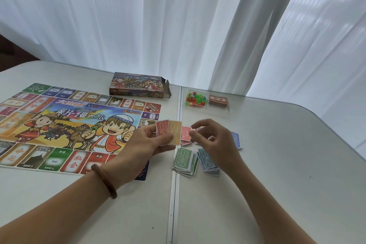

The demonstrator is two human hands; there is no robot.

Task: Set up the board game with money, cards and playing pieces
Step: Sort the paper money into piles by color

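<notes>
My left hand (147,140) holds a small fan of play money notes (172,131), a red one behind an orange one, just off the right edge of the colourful game board (65,125). My right hand (213,140) hovers with curled fingers above sorted money piles and holds nothing that I can see. On the table lie a green pile (184,161), a blue pile (207,164), red notes (186,134) and another blue pile (236,139) partly hidden behind my right hand.
The open game box (138,87) lies behind the board near the curtain. A clear plastic tray (207,109) holds small coloured playing pieces (196,99) and a deck of cards (218,100). A seam (175,184) splits the white table.
</notes>
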